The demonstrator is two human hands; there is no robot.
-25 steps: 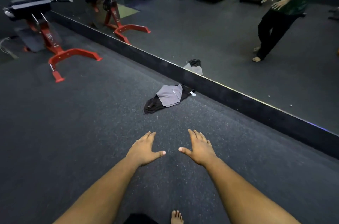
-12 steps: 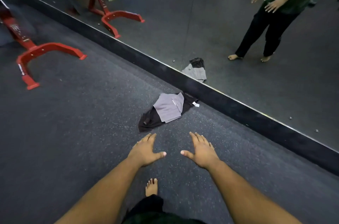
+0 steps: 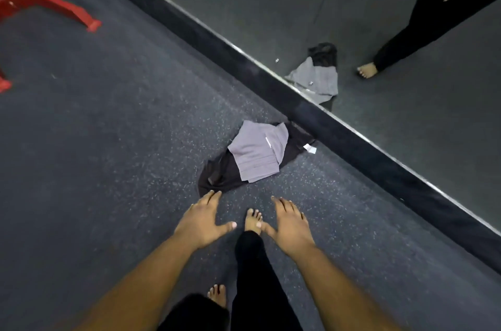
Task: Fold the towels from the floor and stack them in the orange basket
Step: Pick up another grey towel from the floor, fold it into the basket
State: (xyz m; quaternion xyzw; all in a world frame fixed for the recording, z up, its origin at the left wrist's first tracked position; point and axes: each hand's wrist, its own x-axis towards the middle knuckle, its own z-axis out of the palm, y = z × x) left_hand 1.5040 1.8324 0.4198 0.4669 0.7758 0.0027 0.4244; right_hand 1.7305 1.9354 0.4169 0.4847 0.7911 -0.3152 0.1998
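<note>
Hands first: the left hand [image 3: 202, 219] and the right hand [image 3: 291, 222] reach forward side by side, palms down, fingers straight and slightly spread, holding nothing. Between them a bare foot [image 3: 253, 220] steps forward below a black trouser leg [image 3: 254, 276].

At twelve o'clock from the hands, just beyond the fingertips, two towels lie in a small heap on the dark speckled gym floor [image 3: 108, 140]. A grey towel [image 3: 257, 151], loosely folded over, rests on top of a black towel [image 3: 217, 176], which spills out toward seven o'clock, its corner almost under the left fingertips but seemingly not yet touched. A white label [image 3: 310, 148] shows at the heap's two o'clock edge.

Both towels look soft, limp and light, so they would probably sag and slide apart if scooped as one. A sound hold is likely a pinch on two corners of the grey towel, lifting it clear before taking the black one.

Beyond the heap, from ten o'clock to four o'clock, runs a black baseboard [image 3: 352, 146] below a wall mirror [image 3: 271, 5], which reflects the towels and the person. Red equipment feet [image 3: 54, 8] stand at ten o'clock. No orange basket is in view.
</note>
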